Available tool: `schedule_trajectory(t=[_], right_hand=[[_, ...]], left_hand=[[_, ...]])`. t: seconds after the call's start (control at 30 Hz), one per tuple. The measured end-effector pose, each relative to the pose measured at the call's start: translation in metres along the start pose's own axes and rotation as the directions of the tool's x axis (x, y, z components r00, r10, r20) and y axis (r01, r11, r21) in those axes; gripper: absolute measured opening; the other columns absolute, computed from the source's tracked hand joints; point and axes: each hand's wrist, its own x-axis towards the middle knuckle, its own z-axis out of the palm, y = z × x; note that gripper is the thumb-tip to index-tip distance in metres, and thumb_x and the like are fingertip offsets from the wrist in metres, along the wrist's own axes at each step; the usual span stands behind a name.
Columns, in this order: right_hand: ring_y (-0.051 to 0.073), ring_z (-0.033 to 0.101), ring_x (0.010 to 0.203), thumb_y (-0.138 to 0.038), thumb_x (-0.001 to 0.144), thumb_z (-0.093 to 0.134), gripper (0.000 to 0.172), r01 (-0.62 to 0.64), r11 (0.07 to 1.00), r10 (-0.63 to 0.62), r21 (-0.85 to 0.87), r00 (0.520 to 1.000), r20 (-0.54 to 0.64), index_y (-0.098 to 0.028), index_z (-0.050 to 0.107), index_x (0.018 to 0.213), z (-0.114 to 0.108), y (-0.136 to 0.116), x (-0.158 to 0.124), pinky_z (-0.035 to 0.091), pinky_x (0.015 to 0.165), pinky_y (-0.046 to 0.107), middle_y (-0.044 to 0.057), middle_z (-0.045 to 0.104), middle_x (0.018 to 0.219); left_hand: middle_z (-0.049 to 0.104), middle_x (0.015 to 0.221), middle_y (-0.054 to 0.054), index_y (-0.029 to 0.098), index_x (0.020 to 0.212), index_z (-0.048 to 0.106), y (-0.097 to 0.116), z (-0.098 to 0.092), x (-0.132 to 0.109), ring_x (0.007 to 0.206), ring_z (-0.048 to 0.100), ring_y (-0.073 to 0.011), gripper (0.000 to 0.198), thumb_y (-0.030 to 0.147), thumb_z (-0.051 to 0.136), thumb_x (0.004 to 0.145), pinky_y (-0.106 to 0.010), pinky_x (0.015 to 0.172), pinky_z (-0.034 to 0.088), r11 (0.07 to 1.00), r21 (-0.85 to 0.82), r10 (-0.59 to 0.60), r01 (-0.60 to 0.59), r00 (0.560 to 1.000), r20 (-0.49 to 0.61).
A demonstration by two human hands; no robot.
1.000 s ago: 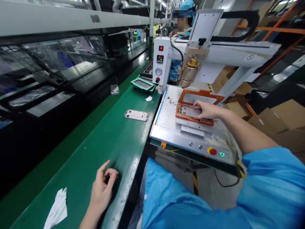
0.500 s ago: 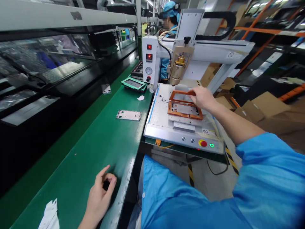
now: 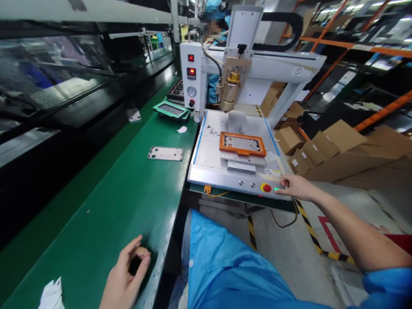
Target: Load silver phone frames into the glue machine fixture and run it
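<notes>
My right hand [image 3: 295, 187] reaches to the front panel of the dispensing machine [image 3: 240, 182], one finger stretched onto the lit green button [image 3: 277, 189] beside the red stop button [image 3: 265, 187]; it holds nothing. The orange fixture [image 3: 242, 143] lies closed flat on the machine bed with a phone frame inside it. My left hand [image 3: 126, 274] rests on the green conveyor belt [image 3: 109, 206] near its front edge, fingers loosely curled with thumb and fingertips close, nothing visible in them. A bare phone frame [image 3: 165, 153] lies on the belt.
The brass dispensing head [image 3: 230, 91] hangs over the back of the bed. A teal fixture [image 3: 171, 110] and stacked trays sit further up the belt. White paper scraps [image 3: 51, 295] lie near my left hand. Cardboard boxes [image 3: 325, 146] pile on the right. Another person works behind the machine.
My right hand left the orange fixture, whose lid is now shut flat, and moved down to the green button on the front panel. My left hand stayed on the belt.
</notes>
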Motion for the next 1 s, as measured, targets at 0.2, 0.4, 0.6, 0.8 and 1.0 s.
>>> schedule_trajectory(t=[0.2, 0.4, 0.6, 0.8, 1.0], right_hand=[[0.028, 0.051, 0.063, -0.053, 0.063, 0.070, 0.049, -0.006, 0.994, 0.026, -0.106, 0.980, 0.195, -0.030, 0.027, 0.057, -0.008, 0.012, 0.031, 0.036, 0.068, 0.048, 0.004, 0.046, 0.059], [0.034, 0.062, 0.063, -0.058, 0.057, 0.079, 0.054, -0.014, 0.954, 0.102, -0.298, 0.953, 0.284, -0.030, 0.033, 0.052, -0.014, -0.019, 0.040, 0.042, 0.068, 0.056, 0.011, 0.055, 0.060], [0.036, 0.066, 0.121, -0.063, 0.078, 0.075, 0.068, 0.606, 0.795, -0.601, 0.035, 0.778, 0.183, -0.040, 0.053, 0.138, 0.011, -0.239, 0.091, 0.054, 0.105, 0.054, 0.011, 0.065, 0.138], [0.045, 0.059, 0.128, -0.044, 0.060, 0.092, 0.100, 0.521, 0.846, -0.518, -0.116, 0.853, 0.057, -0.014, 0.048, 0.145, 0.055, -0.367, 0.227, 0.049, 0.110, 0.057, 0.023, 0.062, 0.137], [0.028, 0.071, 0.092, -0.030, 0.063, 0.090, 0.090, 0.579, 0.815, -0.579, 0.004, 0.814, 0.054, -0.013, 0.050, 0.141, 0.091, -0.413, 0.259, 0.059, 0.087, 0.039, 0.011, 0.071, 0.112]], left_hand=[[0.073, 0.089, -0.003, 0.023, 0.132, 0.053, 0.025, 0.001, 0.003, 0.086, 0.075, -0.0211, 0.043, 0.049, 0.058, 0.098, -0.036, 0.084, 0.061, 0.998, -0.061, -0.010, 0.009, 1.000, -0.012], [0.074, 0.088, -0.002, 0.024, 0.133, 0.055, 0.034, 0.003, 0.007, 0.081, 0.072, -0.0192, 0.037, 0.041, 0.055, 0.100, -0.034, 0.078, 0.058, 0.996, -0.090, 0.027, -0.028, 1.000, -0.011], [0.076, 0.090, -0.001, 0.025, 0.134, 0.054, 0.039, 0.005, 0.012, 0.081, 0.071, -0.0200, 0.037, 0.032, 0.059, 0.098, -0.037, 0.081, 0.055, 0.990, -0.042, 0.133, -0.134, 0.991, -0.022], [0.074, 0.094, -0.001, 0.025, 0.134, 0.053, 0.036, 0.008, 0.009, 0.087, 0.068, -0.0202, 0.036, 0.026, 0.060, 0.098, -0.039, 0.086, 0.052, 0.987, -0.042, 0.157, -0.157, 0.988, -0.004], [0.073, 0.097, -0.002, 0.026, 0.135, 0.056, 0.035, 0.009, 0.015, 0.091, 0.066, -0.0225, 0.045, 0.021, 0.064, 0.091, -0.042, 0.090, 0.049, 0.985, -0.089, 0.157, -0.151, 0.985, 0.068]])
